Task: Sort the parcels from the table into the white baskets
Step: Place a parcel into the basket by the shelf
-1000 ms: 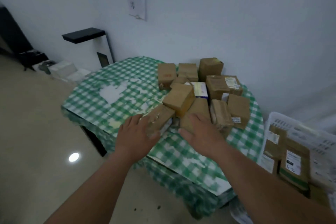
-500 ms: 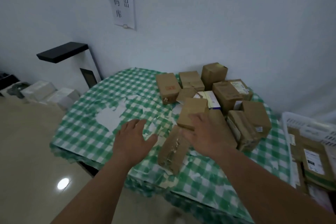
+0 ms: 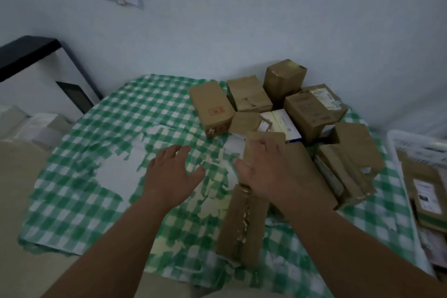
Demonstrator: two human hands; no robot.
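- Left hand point(image 3: 173, 173): fingers spread and relaxed, hovering above the green checked cloth point(image 3: 79, 203) of the bench point(image 3: 36, 248); it holds nothing.
- Right hand point(image 3: 262, 172): fingers reach over the far top of a brown parcel point(image 3: 262, 143), thumb at its left side. Whether they have closed on it cannot be told.
- Torn parcel point(image 3: 242, 230): long, brown, frayed tape along its top, lying at the near edge of the bench just below the right hand. Judged risk: a sweep of the wrist could push it off the edge to the floor.
- Parcel pile point(image 3: 312, 113): cardboard boxes crowded at the far right, several leaning on each other. Judged risk: lifting the reached parcel one-handed may drag or topple its neighbours, including the white carton point(image 3: 281, 123) touching it.
- White basket point(image 3: 399, 143): at the right edge, beside the bench, already holding labelled parcels. Judged risk: a loose hold could drop the parcel between bench and basket.
- The cloth is peeling in white patches and may snag a sliding box.
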